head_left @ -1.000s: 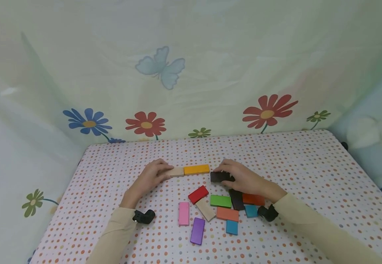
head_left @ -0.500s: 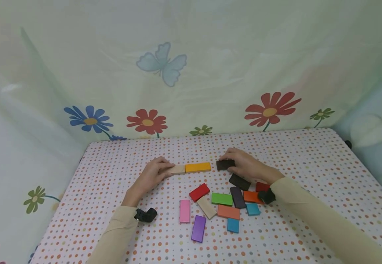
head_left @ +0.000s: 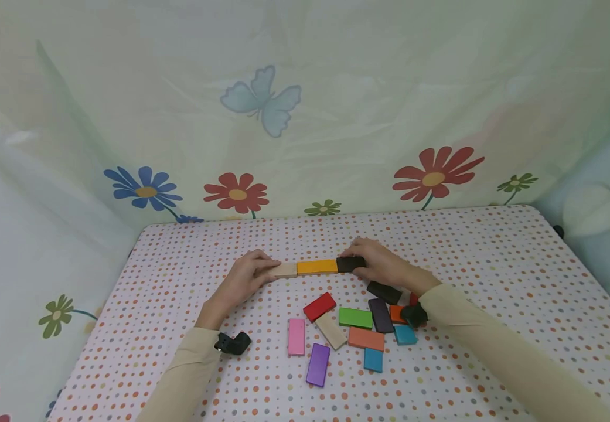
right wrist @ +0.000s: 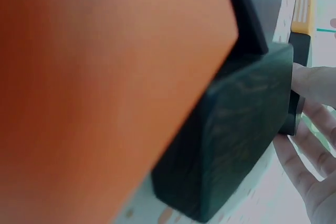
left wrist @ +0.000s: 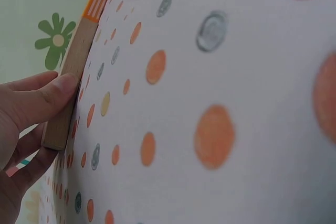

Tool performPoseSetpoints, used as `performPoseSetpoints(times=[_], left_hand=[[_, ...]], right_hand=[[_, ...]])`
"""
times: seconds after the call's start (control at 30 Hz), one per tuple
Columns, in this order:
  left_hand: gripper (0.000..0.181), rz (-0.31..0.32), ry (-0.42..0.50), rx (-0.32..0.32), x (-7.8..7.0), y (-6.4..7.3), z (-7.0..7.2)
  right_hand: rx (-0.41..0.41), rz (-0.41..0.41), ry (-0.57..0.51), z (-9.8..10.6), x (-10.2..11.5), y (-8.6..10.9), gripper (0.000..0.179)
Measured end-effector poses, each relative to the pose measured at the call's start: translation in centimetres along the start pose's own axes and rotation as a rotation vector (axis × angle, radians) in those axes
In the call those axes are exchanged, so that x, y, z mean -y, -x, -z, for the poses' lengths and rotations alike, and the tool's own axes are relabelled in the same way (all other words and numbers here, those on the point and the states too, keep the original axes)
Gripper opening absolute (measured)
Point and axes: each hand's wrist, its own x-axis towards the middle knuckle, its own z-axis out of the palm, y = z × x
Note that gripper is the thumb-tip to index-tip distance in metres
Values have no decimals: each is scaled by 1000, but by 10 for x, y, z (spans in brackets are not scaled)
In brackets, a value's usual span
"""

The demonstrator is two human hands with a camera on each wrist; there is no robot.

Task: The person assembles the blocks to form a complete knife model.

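Left hand [head_left: 244, 278] is pinching a pale wooden block [head_left: 285, 270] toward the far side of the surface [head_left: 188, 246], fingers clamped on it. Right hand [head_left: 381, 261] is gripping a black block [head_left: 348, 264], fingers clamped on that one too. A yellow block [head_left: 317, 267] is lying between, its left end touching the pale one, its right end touching the black. Nearer, a red block [head_left: 319, 306], a green block [head_left: 355, 317], a pink block [head_left: 296, 337] and a purple block [head_left: 317, 364] are lying flat
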Motion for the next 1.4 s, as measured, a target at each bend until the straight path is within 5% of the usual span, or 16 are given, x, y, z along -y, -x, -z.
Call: performPoseSetpoints(times=[0.6,0.8,1.1,1.4], left_hand=[[34,43,26,5,-5,-4,3],[35,47,32,24,-3,-4,4],[35,85,44,30,0,1,2],[35,59,39,3,1,1,-3]], right_hand=[[-31,0,-12,2,1,6,45],[-73,-63,-54,8,3,24,53],[-36,-64,-115,5,3,61,36],[-30,-95,-119,5,0,75,34]])
